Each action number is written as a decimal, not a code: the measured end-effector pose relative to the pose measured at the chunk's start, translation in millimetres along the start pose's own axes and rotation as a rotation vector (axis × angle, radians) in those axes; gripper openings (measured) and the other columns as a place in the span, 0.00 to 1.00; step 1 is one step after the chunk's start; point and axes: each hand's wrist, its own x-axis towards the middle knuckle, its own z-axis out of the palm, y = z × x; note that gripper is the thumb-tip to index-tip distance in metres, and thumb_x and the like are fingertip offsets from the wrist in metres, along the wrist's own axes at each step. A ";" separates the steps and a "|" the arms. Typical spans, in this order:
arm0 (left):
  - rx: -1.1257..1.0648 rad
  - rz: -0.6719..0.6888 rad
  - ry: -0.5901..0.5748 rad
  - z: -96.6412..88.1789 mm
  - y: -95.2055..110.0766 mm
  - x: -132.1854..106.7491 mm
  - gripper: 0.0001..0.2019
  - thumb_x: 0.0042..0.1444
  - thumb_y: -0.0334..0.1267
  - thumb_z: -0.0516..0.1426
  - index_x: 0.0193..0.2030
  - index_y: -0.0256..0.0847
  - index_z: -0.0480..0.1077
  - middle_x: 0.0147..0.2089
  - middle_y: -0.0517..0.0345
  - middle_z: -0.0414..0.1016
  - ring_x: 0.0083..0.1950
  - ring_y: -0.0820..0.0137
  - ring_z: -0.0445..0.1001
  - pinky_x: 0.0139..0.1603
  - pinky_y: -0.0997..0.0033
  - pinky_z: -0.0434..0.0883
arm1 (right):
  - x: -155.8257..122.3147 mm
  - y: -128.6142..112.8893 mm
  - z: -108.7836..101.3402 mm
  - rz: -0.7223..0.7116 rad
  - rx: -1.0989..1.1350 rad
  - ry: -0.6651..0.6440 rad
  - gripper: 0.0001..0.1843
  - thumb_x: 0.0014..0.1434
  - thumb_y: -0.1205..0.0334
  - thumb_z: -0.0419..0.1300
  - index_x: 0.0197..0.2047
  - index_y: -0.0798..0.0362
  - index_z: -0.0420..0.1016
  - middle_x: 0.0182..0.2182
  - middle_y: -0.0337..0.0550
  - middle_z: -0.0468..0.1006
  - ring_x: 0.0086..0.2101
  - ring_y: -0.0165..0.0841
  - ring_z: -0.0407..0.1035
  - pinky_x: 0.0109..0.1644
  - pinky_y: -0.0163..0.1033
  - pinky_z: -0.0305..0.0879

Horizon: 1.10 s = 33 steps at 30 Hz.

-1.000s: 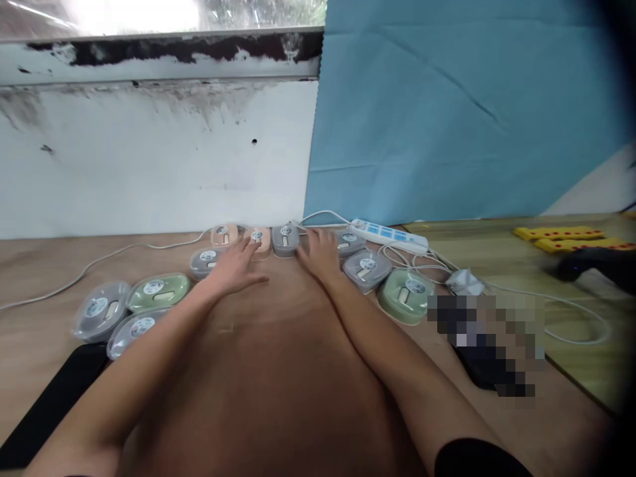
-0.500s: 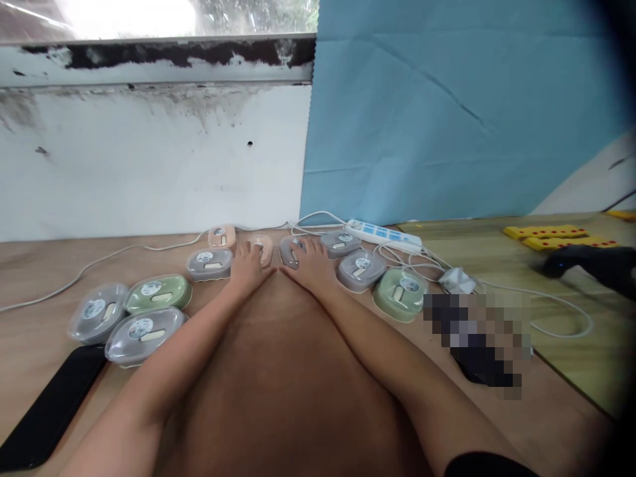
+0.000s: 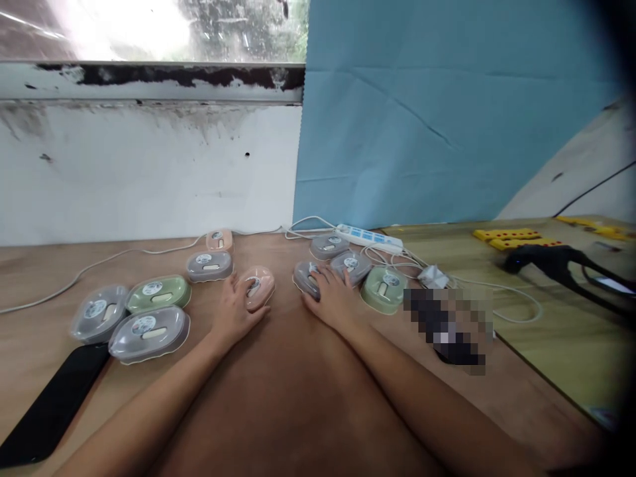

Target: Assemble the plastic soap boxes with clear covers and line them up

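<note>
My left hand [image 3: 236,303] is curled around the left side of a pink lidded container [image 3: 261,286], its fingers on the clear lid and its thumb at the near edge. My right hand [image 3: 334,296] grips a grey lidded container [image 3: 304,278] from the right, fingers over its top and partly hiding it. Both containers rest on the brown table, a short gap apart. Another grey container [image 3: 354,265] lies just beyond my right fingers, with a green one [image 3: 385,289] to its right. To the left of my left hand stands a grey container [image 3: 209,267].
More lidded containers, green [image 3: 171,291] and grey [image 3: 166,339], sit at the left beside a black phone [image 3: 54,404]. A white power strip [image 3: 370,237] and cables lie along the wall. Right of them are a white plug [image 3: 434,277], a pixelated dark object and yellow pieces [image 3: 517,238].
Both hands have come back nearer to me and farther apart, bringing the pink and the grey container with them. The view has shifted a little.
</note>
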 end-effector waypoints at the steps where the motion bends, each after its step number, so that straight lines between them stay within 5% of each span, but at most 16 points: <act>1: -0.033 -0.022 0.008 -0.5 -0.8 -1.5 0.30 0.50 0.51 0.66 0.59 0.44 0.69 0.69 0.40 0.56 0.66 0.45 0.67 0.63 0.45 0.69 | -3.9 3.3 -4.9 0.018 0.003 0.007 0.25 0.62 0.52 0.57 0.59 0.54 0.71 0.62 0.56 0.72 0.63 0.51 0.62 0.71 0.64 0.38; 6: -0.196 -0.041 0.052 2.7 -2.0 0.9 0.28 0.48 0.48 0.68 0.55 0.43 0.72 0.63 0.44 0.65 0.60 0.53 0.73 0.61 0.50 0.71 | -16.0 -1.1 -24.0 0.118 -0.011 0.040 0.20 0.58 0.61 0.59 0.53 0.55 0.74 0.59 0.57 0.74 0.62 0.53 0.63 0.70 0.68 0.38; 10: -0.415 -0.071 0.101 6.0 6.3 -0.1 0.28 0.45 0.47 0.69 0.53 0.42 0.73 0.60 0.45 0.68 0.61 0.54 0.72 0.64 0.53 0.69 | -28.8 -45.1 -24.1 -0.055 0.189 0.140 0.25 0.59 0.59 0.60 0.60 0.53 0.70 0.64 0.56 0.69 0.68 0.53 0.52 0.72 0.65 0.40; 13: -0.651 -0.218 0.129 5.9 15.7 -1.1 0.29 0.46 0.49 0.68 0.53 0.40 0.72 0.56 0.45 0.73 0.58 0.54 0.73 0.61 0.54 0.70 | -29.5 -78.5 -11.0 -0.084 0.519 0.133 0.39 0.57 0.48 0.65 0.68 0.48 0.60 0.68 0.55 0.62 0.69 0.52 0.52 0.71 0.64 0.49; 17: -1.037 -0.417 0.148 2.1 27.2 -1.4 0.28 0.50 0.54 0.64 0.52 0.37 0.70 0.51 0.46 0.77 0.52 0.56 0.77 0.54 0.59 0.72 | -8.6 -98.7 13.2 0.205 0.841 0.063 0.60 0.50 0.43 0.71 0.74 0.51 0.43 0.73 0.61 0.48 0.72 0.56 0.43 0.71 0.69 0.48; 19: -1.173 -0.464 0.140 0.6 30.3 -1.7 0.27 0.54 0.57 0.61 0.50 0.37 0.69 0.47 0.48 0.78 0.48 0.58 0.78 0.51 0.61 0.73 | 2.6 -102.8 22.9 0.265 1.075 -0.029 0.64 0.49 0.41 0.71 0.75 0.51 0.37 0.71 0.63 0.52 0.70 0.54 0.48 0.69 0.66 0.53; 23: -1.205 -0.405 0.110 2.8 29.1 -2.2 0.34 0.51 0.63 0.62 0.54 0.37 0.67 0.50 0.46 0.77 0.49 0.57 0.78 0.50 0.60 0.74 | 10.1 -105.5 30.3 0.158 1.516 -0.203 0.61 0.52 0.41 0.70 0.75 0.45 0.36 0.61 0.55 0.71 0.59 0.47 0.69 0.59 0.57 0.69; 29: -1.161 -0.319 0.040 11.9 24.7 -1.1 0.36 0.51 0.65 0.61 0.57 0.38 0.65 0.59 0.41 0.73 0.58 0.53 0.74 0.57 0.54 0.72 | 13.1 -95.9 20.6 0.145 1.575 -0.221 0.53 0.50 0.39 0.69 0.71 0.43 0.48 0.57 0.50 0.74 0.50 0.45 0.75 0.49 0.51 0.75; 33: -1.192 -0.333 -0.027 11.0 27.0 -0.1 0.36 0.47 0.59 0.66 0.56 0.39 0.64 0.60 0.40 0.72 0.60 0.52 0.74 0.60 0.54 0.71 | 19.0 -89.3 18.2 0.170 1.575 -0.251 0.54 0.50 0.41 0.69 0.72 0.41 0.45 0.58 0.48 0.72 0.47 0.42 0.75 0.46 0.47 0.75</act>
